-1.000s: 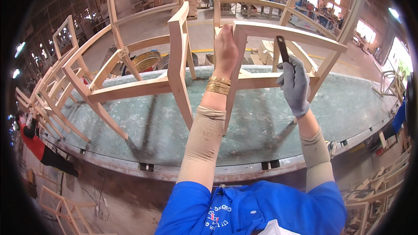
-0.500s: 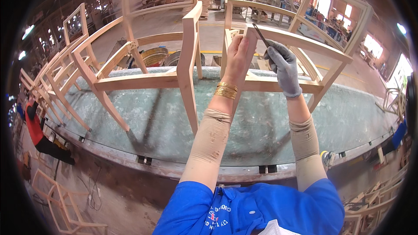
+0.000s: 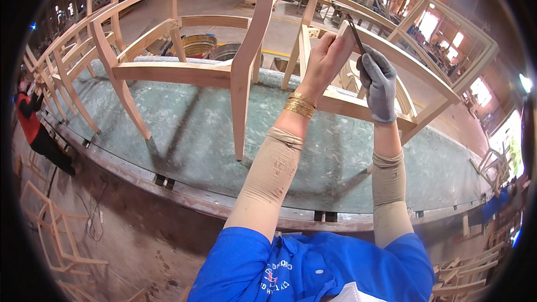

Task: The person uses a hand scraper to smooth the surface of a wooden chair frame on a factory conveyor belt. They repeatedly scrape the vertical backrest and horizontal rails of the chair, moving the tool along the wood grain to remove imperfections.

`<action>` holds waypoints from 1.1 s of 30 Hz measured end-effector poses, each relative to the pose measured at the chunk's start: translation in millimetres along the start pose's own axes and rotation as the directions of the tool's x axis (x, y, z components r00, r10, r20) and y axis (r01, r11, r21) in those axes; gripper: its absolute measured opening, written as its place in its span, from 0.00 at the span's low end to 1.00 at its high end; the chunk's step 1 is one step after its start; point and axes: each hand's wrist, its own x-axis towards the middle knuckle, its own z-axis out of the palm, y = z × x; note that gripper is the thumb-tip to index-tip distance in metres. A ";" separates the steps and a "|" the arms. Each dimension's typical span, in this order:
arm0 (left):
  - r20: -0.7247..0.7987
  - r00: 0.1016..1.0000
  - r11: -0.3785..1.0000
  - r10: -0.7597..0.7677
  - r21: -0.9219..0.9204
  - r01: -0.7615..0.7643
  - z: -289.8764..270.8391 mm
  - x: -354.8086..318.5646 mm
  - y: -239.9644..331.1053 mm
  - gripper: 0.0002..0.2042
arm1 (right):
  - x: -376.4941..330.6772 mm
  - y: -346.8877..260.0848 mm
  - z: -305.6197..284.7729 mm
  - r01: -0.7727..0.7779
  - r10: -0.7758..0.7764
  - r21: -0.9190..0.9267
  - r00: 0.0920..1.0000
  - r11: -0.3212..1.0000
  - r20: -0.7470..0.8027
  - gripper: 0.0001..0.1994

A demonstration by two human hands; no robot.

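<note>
A pale wooden armchair frame [image 3: 347, 106] stands tilted in front of me on the green-topped bench [image 3: 207, 140]. My left hand [image 3: 330, 59], bare and with gold bangles at the wrist, is wrapped round the top of its near upright, just below the armrest joint. In my right hand [image 3: 379, 83], which wears a grey glove, is a thin dark flat tool [image 3: 356, 36], perhaps a file. The tool's far end meets the corner of the joint beside my left fingers. Both forearms have beige sleeves.
Left of my hands another chair frame [image 3: 173, 75] stands on the bench, with several more beyond. A person in a red top [image 3: 31, 126] is at the bench's far left. Metal drums [image 3: 226, 51] stand behind it. Chair frames [image 3: 61, 235] lie on the floor.
My view has turned and tilted. Both hands have shifted right and up in the picture, along with the chair frame, which leans more. The dark tool stays at the joint, now more upright.
</note>
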 end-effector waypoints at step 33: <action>-0.021 1.000 0.999 0.003 0.047 -0.002 4.1 1.9 -4.0 0.14 | 8.9 26.2 -5.1 0.117 -0.115 0.015 0.990 0.993 -0.080 0.12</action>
